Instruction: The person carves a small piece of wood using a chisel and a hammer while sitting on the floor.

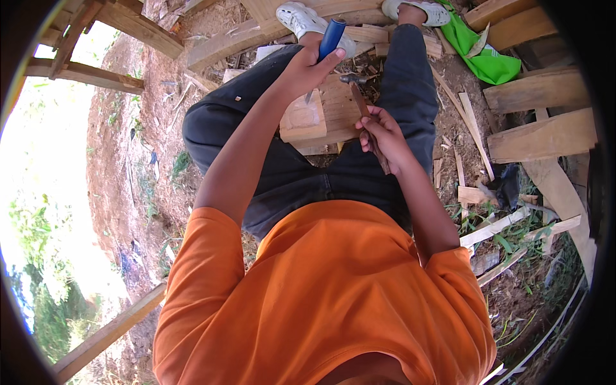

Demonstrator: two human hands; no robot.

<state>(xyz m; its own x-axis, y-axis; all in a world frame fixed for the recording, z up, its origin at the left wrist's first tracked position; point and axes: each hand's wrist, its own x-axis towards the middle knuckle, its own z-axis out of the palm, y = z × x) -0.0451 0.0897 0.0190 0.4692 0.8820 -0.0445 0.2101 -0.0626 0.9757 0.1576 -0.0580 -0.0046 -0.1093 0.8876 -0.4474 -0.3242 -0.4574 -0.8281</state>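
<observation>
My left hand is closed around a chisel with a thick blue handle. Its narrow metal blade points down from the fist toward a pale squared wood block between my thighs. A hammer's dark wooden handle runs through my right hand, whose fingers are wrapped round it. The hammer's dark metal head is at the far end, over a brown wooden piece beside the block. Whether the blade touches the block I cannot tell.
Curved and cut timber pieces are stacked at the right, with a bright green bag by my right foot. A curved beam lies across the far side. Thin offcuts litter the dirt ground. A wooden frame stands at the upper left.
</observation>
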